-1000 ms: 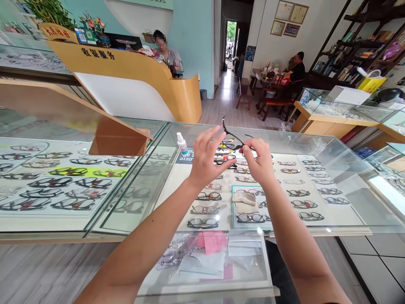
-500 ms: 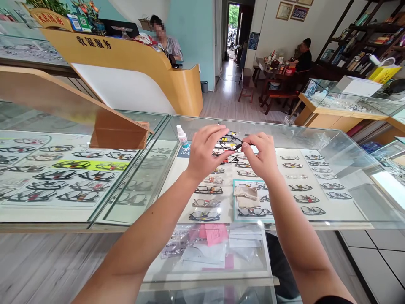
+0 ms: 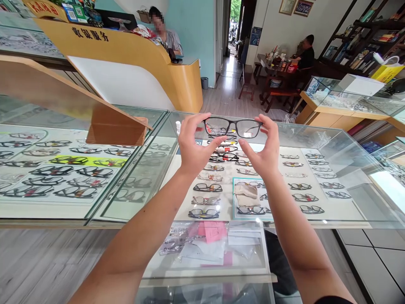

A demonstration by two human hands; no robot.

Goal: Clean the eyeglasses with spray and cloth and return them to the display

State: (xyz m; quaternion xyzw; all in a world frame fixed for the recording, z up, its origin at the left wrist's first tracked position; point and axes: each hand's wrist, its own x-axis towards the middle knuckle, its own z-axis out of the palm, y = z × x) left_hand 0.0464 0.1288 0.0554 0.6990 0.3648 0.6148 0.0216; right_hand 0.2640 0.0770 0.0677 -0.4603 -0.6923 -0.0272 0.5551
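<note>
A pair of black-framed glasses (image 3: 233,126) is held up level above the glass display case (image 3: 343,177), lenses facing me. My left hand (image 3: 194,141) has its fingers on the left end of the frame, thumb stretched below the lens. At the right end, my right hand (image 3: 263,145) holds the frame the same way. A white spray bottle (image 3: 178,127) stands behind my left hand, mostly hidden by it. Below my hands, a beige cloth (image 3: 247,195) lies on a teal-edged card, with rows of glasses around it.
A wooden stand (image 3: 115,126) rests on the case at left. Beyond is a yellow counter (image 3: 186,86) with a person (image 3: 172,40) behind it. Another person (image 3: 306,55) sits at a dark table at back right. Another glass case (image 3: 351,103) stands at right.
The glasses have turned from a tilted, side-on pose to face me and risen slightly. My hands have moved farther apart, one at each end of the frame.
</note>
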